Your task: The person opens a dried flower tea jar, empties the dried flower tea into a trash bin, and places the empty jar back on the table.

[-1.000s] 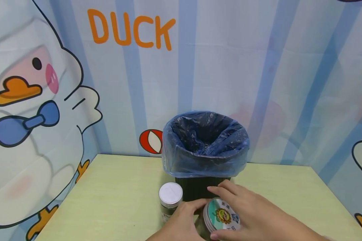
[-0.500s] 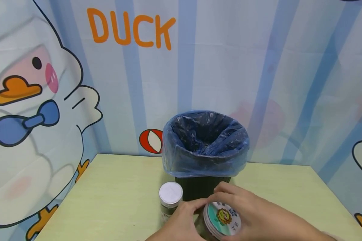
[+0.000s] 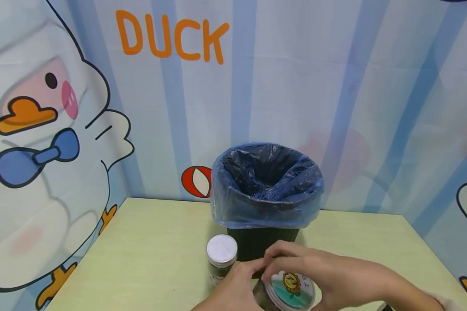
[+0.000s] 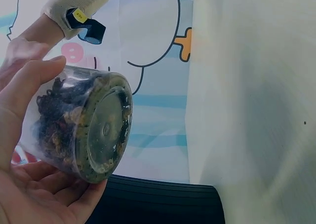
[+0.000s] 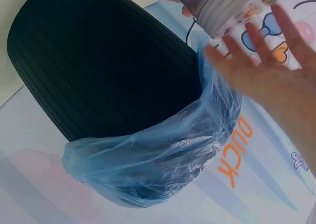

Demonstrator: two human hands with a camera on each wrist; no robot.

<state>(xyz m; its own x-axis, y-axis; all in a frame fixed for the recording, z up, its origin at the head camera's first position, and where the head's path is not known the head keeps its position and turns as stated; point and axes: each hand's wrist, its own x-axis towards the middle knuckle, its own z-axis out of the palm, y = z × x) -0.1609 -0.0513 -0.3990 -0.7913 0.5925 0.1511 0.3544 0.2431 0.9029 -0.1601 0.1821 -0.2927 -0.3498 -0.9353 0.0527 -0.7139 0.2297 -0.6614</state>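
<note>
A clear plastic jar with dark, dried-looking pieces inside is gripped round its side by my left hand. In the left wrist view its bottom faces the camera. The jar's round lid carries a green and white label with a sunflower face. My right hand curls over this lid, fingers at its left rim and thumb on the near side. In the right wrist view, the right hand's fingertips overlap the lid's edge. A second jar with a white lid stands left of the hands, partly hidden by the left hand.
Directly behind the jars is a black bin, lined with a blue plastic bag folded over its rim. The pale yellow table ends at a duck-printed curtain at the back and sides.
The lid has turned counterclockwise under my right hand, its label text swinging from lower right to upper right. The right fingers have closed toward the left rim. My left hand stays round the jar.
</note>
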